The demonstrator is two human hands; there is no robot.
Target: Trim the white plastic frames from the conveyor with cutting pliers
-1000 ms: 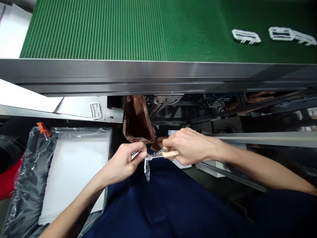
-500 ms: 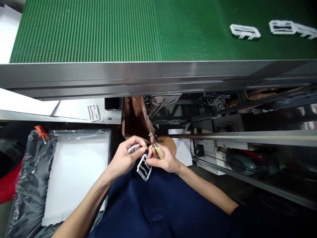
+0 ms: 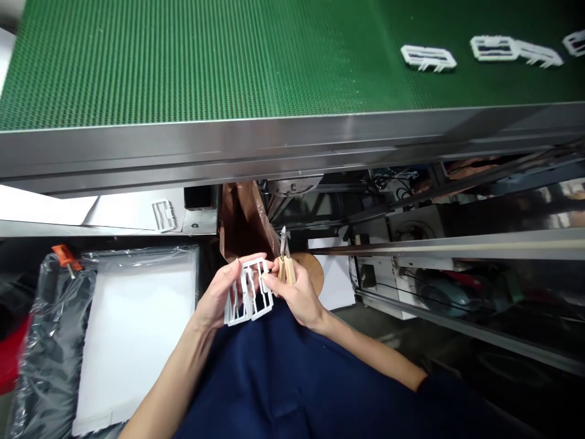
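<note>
"What is nearest the body?"

"Navy clothing (image 3: 260, 378), with both hands just above it. The left hand (image 3: 214, 299) is curled around white slotted frames (image 3: 249, 292), at least two, overlapping side by side and tilted."

"And the right hand (image 3: 304, 299)?"

"It is closed on the cream handles of a pair of pliers (image 3: 287, 268), whose metal tip points away from the body. Its thumb meets the edge of the nearer-right frame. I can't tell whether the jaws fully meet."

"What lies around the hands?"

"To the left, a plastic-covered tray (image 3: 43, 360) with a white sheet (image 3: 137, 335) in it and an orange-handled tool (image 3: 67, 259) at its far left corner. Just beyond the hands, an open brown bag (image 3: 256, 210); beside the right hand, a round brown disc (image 3: 314, 273), partly hidden."

"Farther off?"

"A single white frame (image 3: 163, 214) sits on a paper-covered ledge (image 3: 123, 210) at the left. Then a metal rail (image 3: 274, 140) runs across, and past it a green ribbed belt (image 3: 183, 61)."

"Anything on the belt?"

"Four white pieces (image 3: 428, 58) toward the right; the middle two seem to touch, and the last is cut off by the view's edge."
</note>
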